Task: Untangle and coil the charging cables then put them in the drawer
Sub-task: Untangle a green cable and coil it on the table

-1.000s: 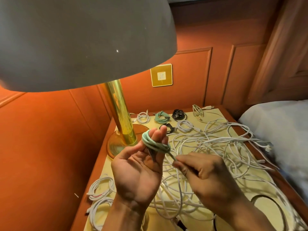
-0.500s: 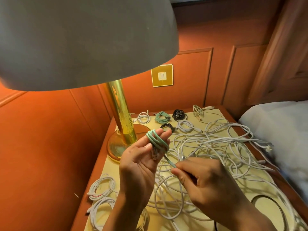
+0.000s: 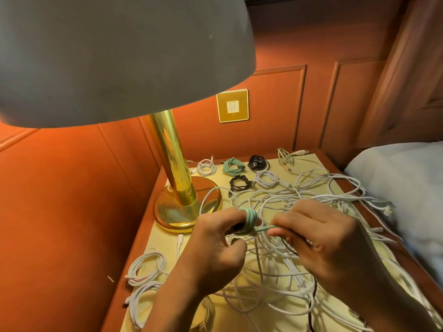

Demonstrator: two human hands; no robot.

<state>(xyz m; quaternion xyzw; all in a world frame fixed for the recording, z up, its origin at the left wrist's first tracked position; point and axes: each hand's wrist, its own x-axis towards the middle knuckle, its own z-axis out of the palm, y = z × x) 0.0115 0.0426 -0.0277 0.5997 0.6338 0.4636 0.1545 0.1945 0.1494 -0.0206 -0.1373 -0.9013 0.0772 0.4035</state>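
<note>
A mint-green cable [image 3: 250, 220] is wound in several turns around the fingers of my left hand [image 3: 215, 250], which is turned palm down over the nightstand. My right hand [image 3: 326, 243] pinches the cable's free end just right of the coil. Under both hands lies a big tangle of white cables [image 3: 287, 267]. Along the back of the top sit small finished coils: white [image 3: 206, 167], green [image 3: 233, 166], black [image 3: 257, 163] and another black [image 3: 239, 183]. No drawer is in view.
A brass lamp [image 3: 175, 168] with a wide grey shade stands at the back left of the cream nightstand top [image 3: 309, 161]. White coils [image 3: 146, 267] lie at the front left. A bed [image 3: 402, 178] adjoins on the right; orange panelled wall behind.
My left hand has rolled from palm-up to palm-down and dropped lower. The green cable's free end is shorter, and my right hand has come up close beside the coil.
</note>
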